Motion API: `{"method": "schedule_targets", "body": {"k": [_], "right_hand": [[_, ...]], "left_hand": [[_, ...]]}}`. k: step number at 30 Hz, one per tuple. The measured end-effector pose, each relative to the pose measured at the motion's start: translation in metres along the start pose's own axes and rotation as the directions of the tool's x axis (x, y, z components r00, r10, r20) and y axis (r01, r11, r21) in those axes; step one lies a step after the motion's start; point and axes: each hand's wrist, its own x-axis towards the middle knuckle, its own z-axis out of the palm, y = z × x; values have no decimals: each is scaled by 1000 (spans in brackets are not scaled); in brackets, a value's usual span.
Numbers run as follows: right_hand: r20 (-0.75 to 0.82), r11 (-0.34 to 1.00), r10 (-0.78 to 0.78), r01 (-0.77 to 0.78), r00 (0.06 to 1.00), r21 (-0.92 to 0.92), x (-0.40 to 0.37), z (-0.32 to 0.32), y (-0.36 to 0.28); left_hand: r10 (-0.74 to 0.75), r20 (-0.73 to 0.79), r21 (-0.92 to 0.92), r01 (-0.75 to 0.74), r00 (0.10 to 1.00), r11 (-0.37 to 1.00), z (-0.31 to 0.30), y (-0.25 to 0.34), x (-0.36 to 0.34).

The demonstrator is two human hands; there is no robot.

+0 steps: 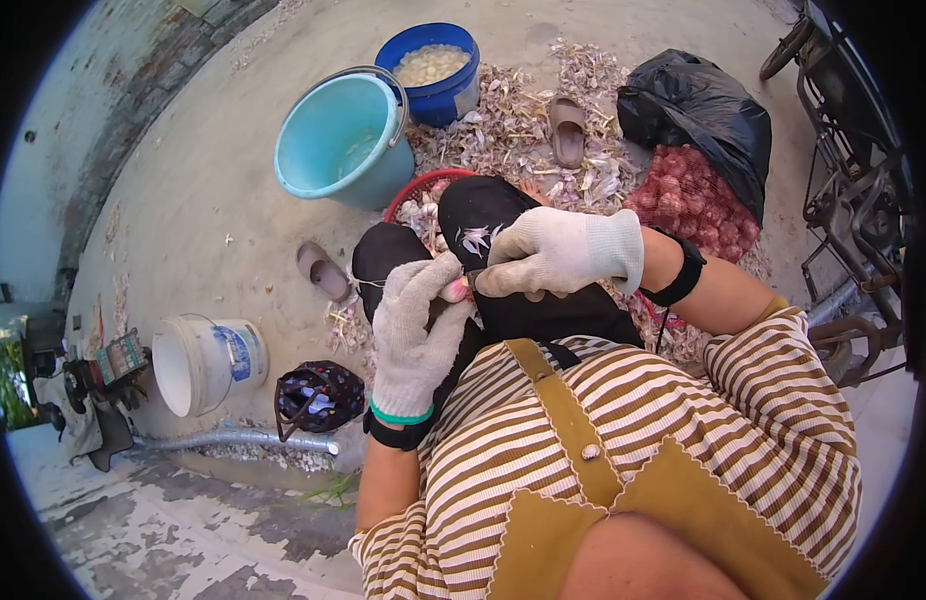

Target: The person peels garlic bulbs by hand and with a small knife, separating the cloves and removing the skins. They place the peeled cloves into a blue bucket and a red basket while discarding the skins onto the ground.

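My left hand (413,330), in a white knit glove, pinches a pinkish garlic clove (454,291) over my lap. Close against the clove, my right hand (563,250), gloved too, is closed on what looks like a small knife (471,280); only a bit of dark blade shows at the fingertips. Shreds of garlic skin (475,239) lie on my dark trousers. Just beyond my knees sits a red basket (394,205) with garlic in it, partly hidden by my legs.
A light-blue bucket (288,165) and a dark-blue bucket (461,105) of peeled cloves stand ahead. Garlic skins (508,120) litter the floor around a slipper (567,132). At right are a red net sack (688,205), a black bag (698,110) and a bicycle-like frame (858,190). A white bucket (198,365) lies left.
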Motion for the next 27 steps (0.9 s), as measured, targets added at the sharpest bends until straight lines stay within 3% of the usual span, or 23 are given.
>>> {"method": "schedule_targets", "body": {"k": [4,6,10,11,13,14,15,16,18,20,25,27], "right_hand": [[16,999,19,-20,1000,32,1,-1,3],[16,999,15,-16,1000,44,1,0,3],[33,997,-13,10,999,81,0,1,1],[34,997,-13,10,999,81,4,3,6],[8,977,-211,211,977,34,12,7,17],[8,977,-213,212,977,33,11,9,20],[7,986,-139,138,990,92,9,11,18],[11,987,-68,66,998,149,8,12,18],[35,984,-10,4,999,178,8,14,23],[-39,981,-153,156,988,117,11,19,33],[-72,974,-147,157,986,161,10,23,27],[-82,993,-98,103,992,52,15,20,33]], "left_hand": [[-32,31,57,30,999,998,-3,6,3],[119,26,196,-122,993,973,-3,5,5],[197,-8,268,-188,980,945,-1,8,5],[152,-40,220,-140,988,965,0,9,2],[104,-72,172,-90,992,981,5,10,-5],[-101,-115,-151,83,988,985,12,10,-10],[-303,-93,-460,229,948,858,15,10,-12],[-301,-100,-457,225,948,860,12,10,-12],[-488,176,-653,472,855,592,8,12,-12],[-477,221,-720,472,851,508,11,10,-13],[-555,125,-815,404,822,414,20,8,-14],[-582,122,-834,401,804,378,16,7,-11]]}}
